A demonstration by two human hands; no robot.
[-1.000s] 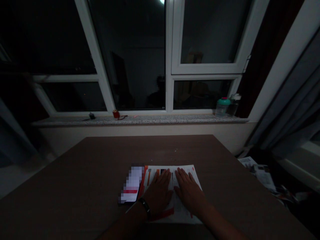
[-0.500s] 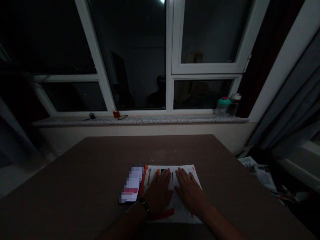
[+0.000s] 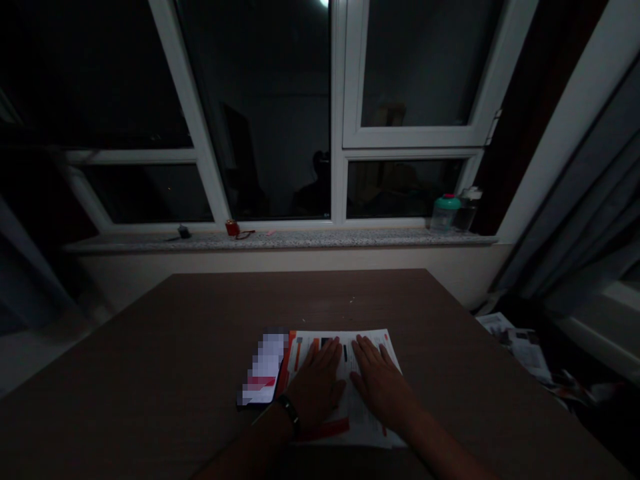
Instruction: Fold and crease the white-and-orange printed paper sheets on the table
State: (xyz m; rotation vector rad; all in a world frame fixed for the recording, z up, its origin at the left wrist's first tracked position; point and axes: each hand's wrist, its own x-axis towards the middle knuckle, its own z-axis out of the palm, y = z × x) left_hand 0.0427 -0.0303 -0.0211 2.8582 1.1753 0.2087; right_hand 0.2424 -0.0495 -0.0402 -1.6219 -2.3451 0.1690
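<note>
A printed booklet (image 3: 356,417) with white pages and red and orange markings lies open on the brown table (image 3: 200,333). Flat on its left page rests my left hand (image 3: 320,383), fingers stretched out, a dark band around the wrist. My right hand (image 3: 377,380) lies flat on the right page, its fingers also extended. Neither hand grips anything. Just left of the booklet is a phone (image 3: 264,370) with its screen lit and blurred out; it lies close to the booklet's red edge. Parts of both pages are hidden under my hands.
Beyond the table, a stone windowsill (image 3: 310,239) carries a small red object (image 3: 233,228), a small dark object (image 3: 184,231), a green-lidded container (image 3: 445,212) and a clear bottle (image 3: 467,210). Papers (image 3: 525,350) lie low at the right, near a grey curtain (image 3: 565,193).
</note>
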